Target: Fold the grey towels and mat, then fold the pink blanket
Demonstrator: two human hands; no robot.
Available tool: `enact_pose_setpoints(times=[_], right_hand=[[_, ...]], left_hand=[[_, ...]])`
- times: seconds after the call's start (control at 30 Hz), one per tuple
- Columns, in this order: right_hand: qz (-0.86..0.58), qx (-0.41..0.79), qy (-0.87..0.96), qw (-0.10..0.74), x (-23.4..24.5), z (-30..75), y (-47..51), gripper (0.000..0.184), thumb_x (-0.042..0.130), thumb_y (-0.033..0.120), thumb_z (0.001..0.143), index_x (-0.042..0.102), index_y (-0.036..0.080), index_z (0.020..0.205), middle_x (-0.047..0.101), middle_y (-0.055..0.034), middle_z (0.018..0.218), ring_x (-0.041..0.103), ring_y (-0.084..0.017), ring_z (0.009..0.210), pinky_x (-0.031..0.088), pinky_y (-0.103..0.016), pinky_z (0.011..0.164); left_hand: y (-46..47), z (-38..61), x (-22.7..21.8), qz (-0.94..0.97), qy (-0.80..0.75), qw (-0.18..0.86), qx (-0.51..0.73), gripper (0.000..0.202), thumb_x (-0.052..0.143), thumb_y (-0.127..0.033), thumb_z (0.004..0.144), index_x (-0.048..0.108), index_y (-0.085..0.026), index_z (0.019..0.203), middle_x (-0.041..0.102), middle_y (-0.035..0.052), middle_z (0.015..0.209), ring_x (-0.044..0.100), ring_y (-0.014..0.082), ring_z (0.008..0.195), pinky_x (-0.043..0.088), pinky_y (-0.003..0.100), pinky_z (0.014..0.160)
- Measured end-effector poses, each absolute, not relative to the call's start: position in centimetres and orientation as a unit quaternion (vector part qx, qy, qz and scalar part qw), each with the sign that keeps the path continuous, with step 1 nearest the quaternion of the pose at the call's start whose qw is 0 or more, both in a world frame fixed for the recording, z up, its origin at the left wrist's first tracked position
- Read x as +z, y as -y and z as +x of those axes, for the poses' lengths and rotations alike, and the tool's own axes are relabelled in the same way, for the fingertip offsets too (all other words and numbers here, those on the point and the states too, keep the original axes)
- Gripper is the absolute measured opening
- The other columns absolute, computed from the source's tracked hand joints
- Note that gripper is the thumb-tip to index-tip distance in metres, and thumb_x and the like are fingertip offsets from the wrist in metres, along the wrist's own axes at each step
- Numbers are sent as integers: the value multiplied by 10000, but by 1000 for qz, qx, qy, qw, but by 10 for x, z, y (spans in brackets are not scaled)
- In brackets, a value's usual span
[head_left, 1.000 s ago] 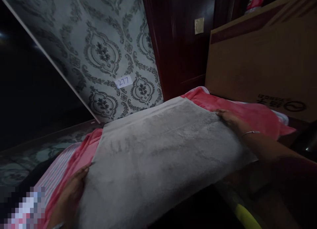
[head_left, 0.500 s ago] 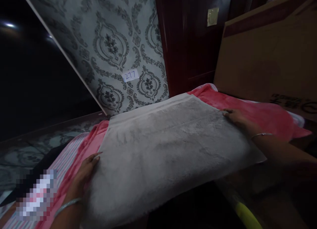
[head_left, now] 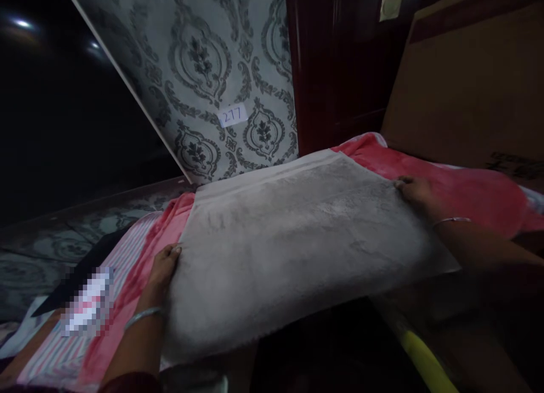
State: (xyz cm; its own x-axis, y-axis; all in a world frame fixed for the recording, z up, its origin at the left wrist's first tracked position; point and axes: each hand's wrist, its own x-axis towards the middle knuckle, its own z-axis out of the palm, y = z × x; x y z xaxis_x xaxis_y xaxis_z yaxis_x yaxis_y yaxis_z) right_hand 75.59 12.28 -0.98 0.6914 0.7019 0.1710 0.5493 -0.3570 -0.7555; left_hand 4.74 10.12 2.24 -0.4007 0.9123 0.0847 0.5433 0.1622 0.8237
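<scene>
A grey fluffy towel [head_left: 297,228] lies spread flat over a pink blanket [head_left: 450,183]. My left hand [head_left: 164,265] rests at the towel's left edge, fingers curled onto the cloth. My right hand [head_left: 414,191] sits at the towel's right edge, fingers pressed on the fabric. A thin bangle shows on each wrist. Whether either hand pinches the edge or only presses on it is not clear in the dim light.
A patterned grey wall panel [head_left: 212,70] with a small "277" label [head_left: 233,115] stands behind. A dark red wooden door [head_left: 340,70] and a large cardboard box [head_left: 471,81] are at the back right. A yellow rod [head_left: 425,364] lies low right. Striped cloth [head_left: 123,268] lies at left.
Both hands have slid forward along the towel's side edges. The view has shifted left and down a little, so the scene sits further right and higher.
</scene>
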Motion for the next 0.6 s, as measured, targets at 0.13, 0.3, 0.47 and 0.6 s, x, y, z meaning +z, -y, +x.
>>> enact_pose_setpoints(times=[0.13, 0.3, 0.47, 0.6], right_hand=[[-844, 126, 359, 377, -8, 752, -108, 371, 524, 156, 919, 660, 108, 1261, 691, -126, 1064, 503, -113, 647, 420, -265, 652], [-853, 139, 369, 342, 10, 744, -95, 356, 548, 155, 948, 648, 129, 1289, 671, -117, 1103, 436, -64, 597, 403, -265, 657], [-849, 179, 403, 292, 23, 735, -92, 446, 583, 104, 934, 595, 175, 1374, 674, -114, 1100, 422, -73, 582, 386, -285, 663], [-847, 167, 446, 238, 23, 741, -94, 461, 597, 117, 931, 579, 154, 1391, 668, -131, 1202, 530, -117, 716, 426, -283, 771]], left_hand=[[-104, 51, 24, 509, -748, 223, 363, 195, 645, -319, 635, 676, -187, 775, 649, -3, 708, 601, 196, 732, 511, 322, 769], [-108, 47, 14, 501, -732, 274, 370, 333, 688, -318, 623, 692, -161, 917, 631, -20, 738, 565, 158, 715, 490, 286, 755], [-103, 48, 15, 522, -708, 306, 364, 438, 724, -299, 613, 704, -166, 1030, 638, -15, 791, 550, 156, 732, 480, 285, 752], [-101, 49, 14, 519, -709, 301, 371, 386, 726, -325, 625, 706, -157, 972, 629, -16, 747, 552, 154, 701, 480, 282, 719]])
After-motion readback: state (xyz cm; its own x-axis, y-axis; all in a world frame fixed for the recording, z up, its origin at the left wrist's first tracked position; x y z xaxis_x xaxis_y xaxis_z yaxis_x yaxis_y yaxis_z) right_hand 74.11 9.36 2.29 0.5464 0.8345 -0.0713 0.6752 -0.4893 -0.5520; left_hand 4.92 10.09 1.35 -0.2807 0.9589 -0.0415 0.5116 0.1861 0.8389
